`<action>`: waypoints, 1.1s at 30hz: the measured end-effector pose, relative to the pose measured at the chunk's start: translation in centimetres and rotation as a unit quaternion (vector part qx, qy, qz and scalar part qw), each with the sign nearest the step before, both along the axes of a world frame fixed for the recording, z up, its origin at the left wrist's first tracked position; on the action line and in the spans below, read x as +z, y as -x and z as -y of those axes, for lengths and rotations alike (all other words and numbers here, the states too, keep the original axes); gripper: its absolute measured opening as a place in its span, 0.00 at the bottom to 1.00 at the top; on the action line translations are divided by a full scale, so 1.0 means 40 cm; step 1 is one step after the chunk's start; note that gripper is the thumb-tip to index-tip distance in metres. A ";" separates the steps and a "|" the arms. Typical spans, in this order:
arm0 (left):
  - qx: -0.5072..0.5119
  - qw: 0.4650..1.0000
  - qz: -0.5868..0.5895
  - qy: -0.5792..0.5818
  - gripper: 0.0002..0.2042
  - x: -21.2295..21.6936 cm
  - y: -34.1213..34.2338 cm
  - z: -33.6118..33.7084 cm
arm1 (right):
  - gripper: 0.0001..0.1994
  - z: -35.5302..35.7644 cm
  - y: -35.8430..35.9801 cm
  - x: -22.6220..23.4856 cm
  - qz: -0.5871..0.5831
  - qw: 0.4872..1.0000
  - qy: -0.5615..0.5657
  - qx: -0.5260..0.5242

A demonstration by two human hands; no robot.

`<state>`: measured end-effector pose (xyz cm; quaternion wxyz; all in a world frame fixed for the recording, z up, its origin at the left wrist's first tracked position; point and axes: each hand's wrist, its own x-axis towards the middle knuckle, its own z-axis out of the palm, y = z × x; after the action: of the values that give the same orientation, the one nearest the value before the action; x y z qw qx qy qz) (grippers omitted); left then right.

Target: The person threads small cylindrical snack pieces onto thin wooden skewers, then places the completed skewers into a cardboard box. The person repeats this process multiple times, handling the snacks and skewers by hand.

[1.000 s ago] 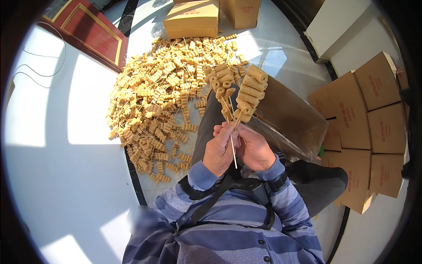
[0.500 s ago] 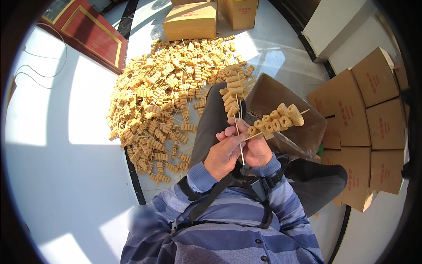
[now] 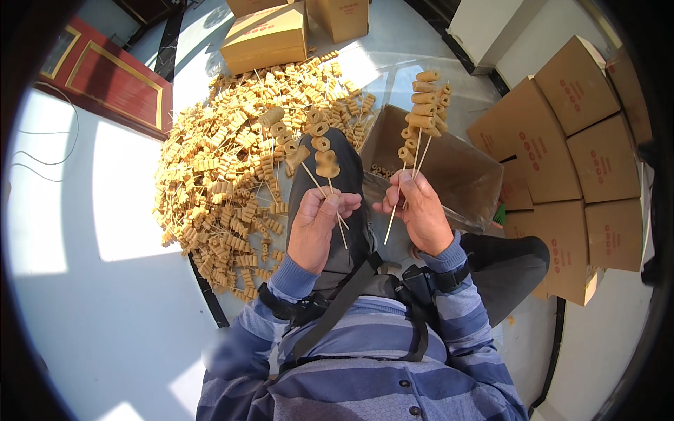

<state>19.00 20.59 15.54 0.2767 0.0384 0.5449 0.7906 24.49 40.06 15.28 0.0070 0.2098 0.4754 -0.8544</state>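
- Holding is done by both hands, well apart: skewers of tan rolls [image 3: 327,167] are pinched between thumb and fingers of the left hand [image 3: 315,223], and further skewers of rolls [image 3: 423,110] are clamped the same way in the right hand [image 3: 423,210].
- In each grip the sticks are held below the rolls, with the rolls pointed away from the body and the bare ends left jutting back toward it.
- On the left, two sticks are crossed just below the fingers, and the rolls are fanned leftward; on the right, the long axis is tipped slightly rightward.
- The open box [image 3: 472,170] is set just beyond and to the right of the right grip, so that hand is nearer to it; the loose pile of skewers [image 3: 210,182] is spread beyond and left of the left grip.
- Much of the box's inside is hidden by the right hand and its skewers; the rolls there are barely made out.
- The right-hand sticks are overlapped and cannot be counted surely.
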 end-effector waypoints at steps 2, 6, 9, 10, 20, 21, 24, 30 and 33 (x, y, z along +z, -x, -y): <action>-0.001 0.999 0.035 -0.012 0.11 -0.004 0.005 -0.011 | 0.15 0.043 -0.026 0.001 0.037 0.998 -0.019 0.052; -0.020 0.995 0.101 -0.015 0.11 -0.013 -0.009 -0.024 | 0.16 0.099 -0.051 -0.011 0.042 0.993 -0.052 0.101; -0.026 0.993 0.114 -0.016 0.10 -0.019 -0.019 -0.033 | 0.17 0.102 -0.049 -0.017 0.032 0.991 -0.046 0.123; -0.040 0.993 0.112 -0.009 0.10 -0.019 -0.020 -0.033 | 0.17 0.105 -0.045 -0.018 0.030 0.991 -0.047 0.122; -0.071 0.997 0.027 -0.031 0.24 -0.003 0.033 -0.010 | 0.12 0.096 -0.049 0.011 0.028 0.993 0.108 0.049; -0.040 0.996 0.051 -0.056 0.26 0.005 0.057 0.004 | 0.12 0.094 -0.054 0.012 0.027 0.992 0.110 0.048; 0.030 0.990 0.069 -0.118 0.28 0.025 0.128 0.022 | 0.12 0.095 -0.063 0.009 0.016 0.995 0.067 0.067; 0.054 0.982 0.050 -0.175 0.27 0.027 0.193 -0.007 | 0.14 0.104 -0.071 0.004 0.005 0.992 -0.044 0.119; 0.061 0.984 0.051 -0.158 0.25 0.014 0.194 -0.019 | 0.14 0.105 -0.070 0.006 0.014 0.991 -0.055 0.118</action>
<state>11.24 21.34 16.11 0.2456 0.0082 0.3994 0.8832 27.30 35.86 15.54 0.1025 0.1642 0.5427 -0.8173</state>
